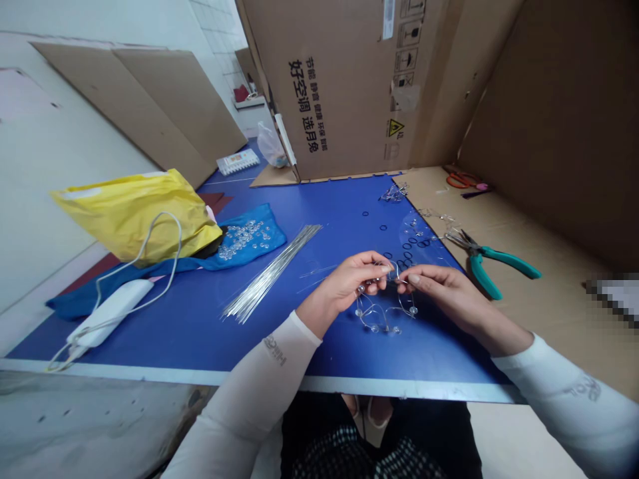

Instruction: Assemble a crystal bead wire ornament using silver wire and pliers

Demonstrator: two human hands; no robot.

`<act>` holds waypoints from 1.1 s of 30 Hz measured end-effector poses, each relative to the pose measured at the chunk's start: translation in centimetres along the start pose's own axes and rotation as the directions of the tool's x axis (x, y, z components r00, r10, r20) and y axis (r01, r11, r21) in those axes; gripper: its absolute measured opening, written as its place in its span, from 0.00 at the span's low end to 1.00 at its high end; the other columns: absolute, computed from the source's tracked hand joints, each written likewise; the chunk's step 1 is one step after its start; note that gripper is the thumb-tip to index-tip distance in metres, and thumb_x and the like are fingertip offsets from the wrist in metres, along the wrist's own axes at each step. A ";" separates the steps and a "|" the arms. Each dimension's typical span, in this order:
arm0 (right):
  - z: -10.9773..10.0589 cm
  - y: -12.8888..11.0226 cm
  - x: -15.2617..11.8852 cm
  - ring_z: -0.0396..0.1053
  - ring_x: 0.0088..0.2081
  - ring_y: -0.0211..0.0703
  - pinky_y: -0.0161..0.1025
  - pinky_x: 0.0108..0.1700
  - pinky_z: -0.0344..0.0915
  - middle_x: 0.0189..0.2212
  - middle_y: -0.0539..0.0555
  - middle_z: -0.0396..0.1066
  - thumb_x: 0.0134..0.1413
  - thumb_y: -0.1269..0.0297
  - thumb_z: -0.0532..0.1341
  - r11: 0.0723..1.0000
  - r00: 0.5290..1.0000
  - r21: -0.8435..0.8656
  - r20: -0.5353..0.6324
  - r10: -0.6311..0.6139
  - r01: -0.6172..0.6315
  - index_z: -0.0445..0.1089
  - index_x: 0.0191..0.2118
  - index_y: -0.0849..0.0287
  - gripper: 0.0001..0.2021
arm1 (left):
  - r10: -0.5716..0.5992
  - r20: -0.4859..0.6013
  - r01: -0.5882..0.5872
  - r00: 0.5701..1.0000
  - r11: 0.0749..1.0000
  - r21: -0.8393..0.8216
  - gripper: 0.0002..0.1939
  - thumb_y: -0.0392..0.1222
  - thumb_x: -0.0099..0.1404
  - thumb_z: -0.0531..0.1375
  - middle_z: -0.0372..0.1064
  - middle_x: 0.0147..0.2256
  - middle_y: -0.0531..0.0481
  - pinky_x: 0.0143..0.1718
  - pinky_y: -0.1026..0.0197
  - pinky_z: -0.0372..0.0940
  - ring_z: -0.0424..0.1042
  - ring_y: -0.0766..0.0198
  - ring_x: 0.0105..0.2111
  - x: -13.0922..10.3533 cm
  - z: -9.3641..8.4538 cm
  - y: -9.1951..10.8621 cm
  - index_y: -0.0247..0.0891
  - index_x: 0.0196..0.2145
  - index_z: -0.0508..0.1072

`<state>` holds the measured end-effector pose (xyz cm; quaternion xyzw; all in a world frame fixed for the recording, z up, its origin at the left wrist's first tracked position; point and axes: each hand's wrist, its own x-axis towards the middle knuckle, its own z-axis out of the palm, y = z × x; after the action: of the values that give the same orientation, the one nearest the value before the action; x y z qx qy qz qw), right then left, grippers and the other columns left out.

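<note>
A beaded wire piece (383, 307) is held just above the near middle of the blue table (200, 319), pinched at its top by left hand (352, 279) and right hand (442, 287). Straight wires (272, 271) lie to the left; teal pliers (486, 261) lie right.

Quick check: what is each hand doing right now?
Left hand: fingers pinched shut on the beaded wire piece.
Right hand: fingers pinched shut on the same wire piece.

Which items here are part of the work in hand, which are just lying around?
In use: left hand, right hand, beaded wire piece, wire rods, clear beads, black rings, pliers.
Lying about: yellow bag, white charger, scissors.
</note>
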<state>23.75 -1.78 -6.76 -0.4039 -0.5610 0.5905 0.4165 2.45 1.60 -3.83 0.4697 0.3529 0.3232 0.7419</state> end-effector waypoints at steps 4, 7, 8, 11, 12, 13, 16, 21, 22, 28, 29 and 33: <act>0.0 0.2 0.0 0.72 0.38 0.41 0.42 0.45 0.65 0.35 0.53 0.79 0.56 0.48 0.68 1.000 1.000 0.016 0.015 0.009 -0.009 0.80 0.39 0.54 0.14 | -0.003 0.000 0.003 1.000 1.000 -0.004 0.08 0.38 0.59 0.66 0.67 0.22 0.54 0.23 0.69 0.52 0.64 0.74 0.21 0.1 0.1 -0.1 0.34 0.34 0.71; 0.1 0.2 0.1 0.72 0.38 0.41 0.42 0.45 0.65 0.35 0.53 0.79 0.55 0.48 0.68 1.000 1.000 0.015 0.020 0.013 -0.013 0.80 0.40 0.54 0.15 | -0.005 0.000 0.005 1.000 1.000 0.000 0.07 0.38 0.59 0.65 0.68 0.22 0.54 0.22 0.68 0.51 0.63 0.74 0.21 0.1 0.1 -0.1 0.34 0.34 0.71; 0.1 0.2 0.1 0.72 0.38 0.41 0.42 0.44 0.65 0.35 0.53 0.79 0.55 0.48 0.69 1.000 1.000 0.012 0.016 0.012 -0.012 0.80 0.40 0.54 0.15 | -0.006 0.000 0.006 1.000 1.000 0.003 0.07 0.38 0.59 0.65 0.68 0.23 0.54 0.22 0.68 0.51 0.63 0.75 0.20 0.1 0.1 -0.1 0.34 0.34 0.71; 0.1 0.1 0.1 0.72 0.38 0.42 0.43 0.44 0.66 0.36 0.54 0.79 0.54 0.48 0.69 1.000 1.000 -0.005 -0.001 0.011 -0.011 0.80 0.39 0.55 0.16 | -0.004 -0.001 0.004 1.000 1.000 0.006 0.06 0.37 0.59 0.65 0.67 0.23 0.54 0.23 0.68 0.52 0.64 0.74 0.21 0.1 0.1 -0.1 0.34 0.35 0.71; 0.2 0.1 0.1 0.73 0.38 0.43 0.43 0.44 0.66 0.36 0.55 0.79 0.53 0.47 0.69 1.000 1.000 -0.010 -0.006 0.009 -0.009 0.80 0.39 0.55 0.16 | -0.003 0.001 0.003 1.000 1.000 0.007 0.06 0.37 0.60 0.64 0.67 0.23 0.54 0.23 0.68 0.52 0.64 0.74 0.21 0.1 0.1 -0.2 0.34 0.35 0.71; 0.1 0.1 0.1 0.73 0.38 0.43 0.43 0.44 0.67 0.36 0.55 0.79 0.53 0.47 0.69 1.000 1.000 -0.017 -0.009 0.007 -0.007 0.80 0.38 0.55 0.16 | -0.002 0.003 0.002 1.000 1.000 0.008 0.06 0.37 0.60 0.64 0.68 0.23 0.54 0.23 0.68 0.52 0.64 0.74 0.21 0.1 0.1 -0.2 0.34 0.35 0.71; 0.1 0.1 0.0 0.73 0.38 0.43 0.43 0.44 0.67 0.35 0.55 0.79 0.53 0.47 0.69 0.999 1.000 -0.039 -0.010 0.007 -0.007 0.80 0.39 0.54 0.16 | 0.002 0.005 -0.002 1.000 1.000 0.014 0.06 0.36 0.60 0.64 0.68 0.23 0.54 0.23 0.68 0.52 0.64 0.74 0.21 0.1 0.1 -0.2 0.34 0.35 0.71; 0.1 0.3 0.0 0.73 0.40 0.42 0.42 0.46 0.66 0.37 0.53 0.80 0.54 0.50 0.70 0.999 1.000 -0.051 -0.004 0.017 -0.017 0.81 0.41 0.52 0.14 | 0.005 0.000 -0.005 1.000 1.000 0.008 0.05 0.36 0.60 0.64 0.67 0.22 0.54 0.23 0.68 0.52 0.64 0.74 0.22 0.2 0.0 -0.4 0.34 0.34 0.71; 0.1 0.4 0.0 0.73 0.40 0.42 0.42 0.46 0.66 0.37 0.53 0.80 0.54 0.50 0.70 0.999 1.000 -0.050 0.000 0.019 -0.019 0.81 0.41 0.52 0.14 | 0.006 0.000 -0.006 1.000 1.000 0.008 0.05 0.36 0.60 0.64 0.67 0.22 0.54 0.23 0.68 0.52 0.65 0.74 0.22 0.2 0.0 -0.4 0.34 0.34 0.71; 0.3 0.4 0.0 0.73 0.39 0.41 0.41 0.46 0.66 0.36 0.51 0.79 0.55 0.51 0.69 0.998 1.000 -0.055 0.018 0.020 -0.019 0.80 0.41 0.50 0.12 | 0.007 0.010 -0.007 1.000 1.000 0.008 0.06 0.36 0.60 0.64 0.68 0.23 0.54 0.23 0.67 0.51 0.64 0.74 0.22 0.2 0.1 -0.6 0.34 0.35 0.72; 0.4 0.4 0.0 0.73 0.39 0.41 0.41 0.46 0.66 0.36 0.51 0.79 0.55 0.51 0.70 0.998 1.000 -0.061 0.016 0.019 -0.018 0.80 0.41 0.50 0.12 | 0.004 0.010 -0.004 1.000 1.000 0.007 0.06 0.36 0.60 0.64 0.68 0.23 0.54 0.23 0.67 0.51 0.64 0.74 0.22 0.3 0.1 -0.6 0.34 0.35 0.72; 0.8 0.1 0.1 0.73 0.38 0.40 0.40 0.45 0.66 0.36 0.52 0.79 0.53 0.50 0.70 0.997 1.000 -0.075 0.003 0.019 -0.019 0.80 0.40 0.52 0.14 | -0.015 0.013 0.015 1.000 1.000 0.003 0.07 0.37 0.59 0.65 0.69 0.25 0.53 0.23 0.67 0.51 0.64 0.74 0.22 0.4 0.1 -0.8 0.34 0.34 0.71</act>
<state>22.98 -1.95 -6.86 -0.4236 -0.5794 0.5738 0.3945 2.82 1.59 -4.59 0.4702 0.3521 0.3142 0.7458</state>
